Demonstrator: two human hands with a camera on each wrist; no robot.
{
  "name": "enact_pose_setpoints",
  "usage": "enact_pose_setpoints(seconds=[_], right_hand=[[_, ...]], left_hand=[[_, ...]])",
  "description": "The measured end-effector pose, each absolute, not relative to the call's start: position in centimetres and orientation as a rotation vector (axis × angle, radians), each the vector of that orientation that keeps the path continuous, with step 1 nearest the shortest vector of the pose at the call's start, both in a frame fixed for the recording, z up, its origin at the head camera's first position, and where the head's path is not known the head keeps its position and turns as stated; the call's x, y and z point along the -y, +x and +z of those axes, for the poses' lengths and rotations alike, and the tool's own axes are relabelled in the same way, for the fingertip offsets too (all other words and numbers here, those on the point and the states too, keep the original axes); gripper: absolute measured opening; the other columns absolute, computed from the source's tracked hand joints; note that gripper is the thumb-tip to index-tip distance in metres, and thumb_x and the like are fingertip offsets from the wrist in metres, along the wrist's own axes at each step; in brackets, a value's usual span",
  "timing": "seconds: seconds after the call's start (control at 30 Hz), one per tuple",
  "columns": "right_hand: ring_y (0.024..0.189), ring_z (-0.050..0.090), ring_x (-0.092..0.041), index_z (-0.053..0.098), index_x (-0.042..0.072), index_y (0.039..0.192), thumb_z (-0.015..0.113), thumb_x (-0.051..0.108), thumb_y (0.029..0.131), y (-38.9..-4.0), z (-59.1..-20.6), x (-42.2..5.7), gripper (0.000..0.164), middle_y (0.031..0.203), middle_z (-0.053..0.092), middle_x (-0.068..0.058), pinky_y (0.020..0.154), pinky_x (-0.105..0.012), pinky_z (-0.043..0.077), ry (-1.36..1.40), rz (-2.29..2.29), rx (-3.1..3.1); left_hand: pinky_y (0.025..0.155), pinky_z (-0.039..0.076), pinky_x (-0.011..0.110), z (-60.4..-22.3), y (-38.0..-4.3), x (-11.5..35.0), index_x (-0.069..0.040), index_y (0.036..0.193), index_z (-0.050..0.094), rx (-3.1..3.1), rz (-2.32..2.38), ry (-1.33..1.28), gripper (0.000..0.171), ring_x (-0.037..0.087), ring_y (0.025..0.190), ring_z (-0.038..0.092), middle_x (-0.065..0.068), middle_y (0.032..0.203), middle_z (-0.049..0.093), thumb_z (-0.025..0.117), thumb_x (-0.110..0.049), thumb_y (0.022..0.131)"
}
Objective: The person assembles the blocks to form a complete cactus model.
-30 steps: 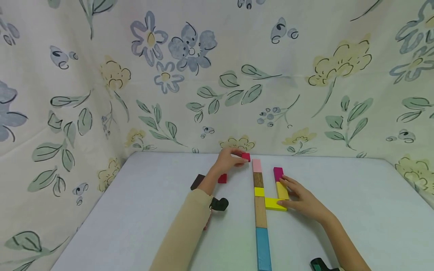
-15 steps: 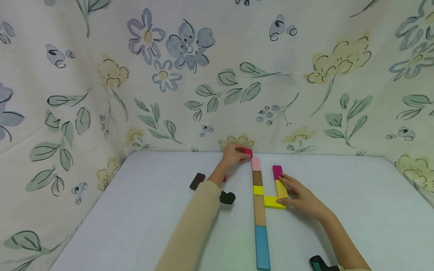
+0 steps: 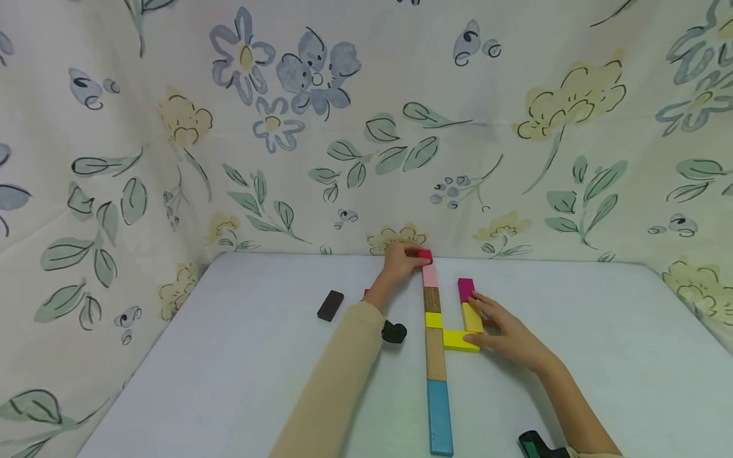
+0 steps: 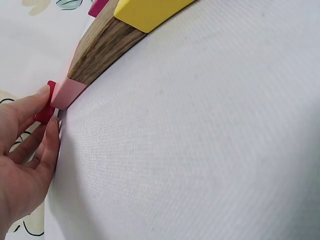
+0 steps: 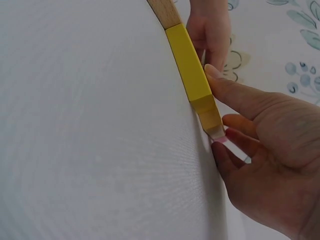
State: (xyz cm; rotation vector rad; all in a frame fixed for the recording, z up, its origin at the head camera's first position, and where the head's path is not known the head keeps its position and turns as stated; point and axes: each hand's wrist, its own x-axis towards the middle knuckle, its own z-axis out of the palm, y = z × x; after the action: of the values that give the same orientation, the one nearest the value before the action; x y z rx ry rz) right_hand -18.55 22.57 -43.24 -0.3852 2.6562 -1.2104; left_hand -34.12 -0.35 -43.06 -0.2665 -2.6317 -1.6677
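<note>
At the far end of a row of blocks, my left hand (image 3: 396, 262) pinches a red block (image 3: 425, 257) between thumb and fingers, against the end of the pink block (image 4: 67, 93). Toward me the row continues with a brown block (image 3: 432, 300), a small yellow block (image 3: 433, 320), a tan block (image 3: 436, 354) and a blue block (image 3: 439, 417). A yellow block (image 3: 457, 340) juts out rightward; on its far side stand a second yellow block (image 3: 471, 317) and a magenta block (image 3: 466, 290). My right hand (image 3: 509, 332) rests along this branch's right side, thumb and fingertips touching the blocks.
A dark brown block (image 3: 330, 306) lies left of my left forearm. Another red block (image 3: 366, 292) is mostly hidden behind that wrist. Black devices, one (image 3: 394, 332) on the left wrist and one (image 3: 539, 445) on the right, stick out. Floral cloth (image 3: 366, 127) hangs behind the white table (image 3: 200, 356).
My left hand has carried the red block slightly rightward, from beside the row to the pink block's far end. The right hand has stayed at the branch. The head view has shifted slightly.
</note>
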Motion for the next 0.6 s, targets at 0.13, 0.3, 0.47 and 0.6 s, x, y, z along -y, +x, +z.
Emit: enact_pose_setpoints(seconds=[0.13,0.3,0.47,0.6], right_hand=[[0.147,0.038,-0.054,0.04,-0.002,0.16,0.079,0.032,0.093,-18.49,-43.21,-22.49,0.084,0.169,0.025,-0.028,0.111,-0.066,0.044,-0.391,-1.221,-2.658],[0.143,0.043,-0.053,0.04,-0.002,0.16,0.079,0.031,0.093,-18.46,-43.18,-22.44,0.084,0.169,0.026,-0.028,0.109,-0.063,0.047,-0.392,-1.229,-2.656],[0.142,0.045,-0.052,0.039,-0.002,0.16,0.08,0.029,0.093,-18.47,-43.24,-22.45,0.085,0.169,0.026,-0.028,0.108,-0.062,0.049,-0.39,-1.228,-2.659],[0.142,0.045,-0.053,0.039,-0.002,0.16,0.08,0.029,0.092,-18.51,-43.27,-22.53,0.085,0.169,0.026,-0.029,0.107,-0.062,0.049,-0.39,-1.215,-2.667]], left_hand=[[0.075,0.057,0.022,-43.02,-34.12,0.05,0.003,0.123,0.075,2.64,-1.673,-0.25,0.034,0.022,0.098,0.062,0.018,0.119,0.072,0.083,-0.005,0.091],[0.094,0.056,0.03,-43.15,-34.18,-0.09,0.001,0.124,0.075,2.683,-1.608,-0.272,0.033,0.026,0.11,0.063,0.016,0.123,0.072,0.082,-0.008,0.093],[0.098,0.055,0.031,-43.23,-34.12,-0.05,-0.002,0.125,0.076,2.721,-1.577,-0.3,0.032,0.025,0.112,0.062,0.013,0.125,0.071,0.08,-0.011,0.095],[0.097,0.054,0.029,-43.13,-34.02,-0.03,-0.004,0.124,0.077,2.755,-1.554,-0.321,0.028,0.023,0.112,0.06,0.012,0.126,0.071,0.078,-0.012,0.097]])
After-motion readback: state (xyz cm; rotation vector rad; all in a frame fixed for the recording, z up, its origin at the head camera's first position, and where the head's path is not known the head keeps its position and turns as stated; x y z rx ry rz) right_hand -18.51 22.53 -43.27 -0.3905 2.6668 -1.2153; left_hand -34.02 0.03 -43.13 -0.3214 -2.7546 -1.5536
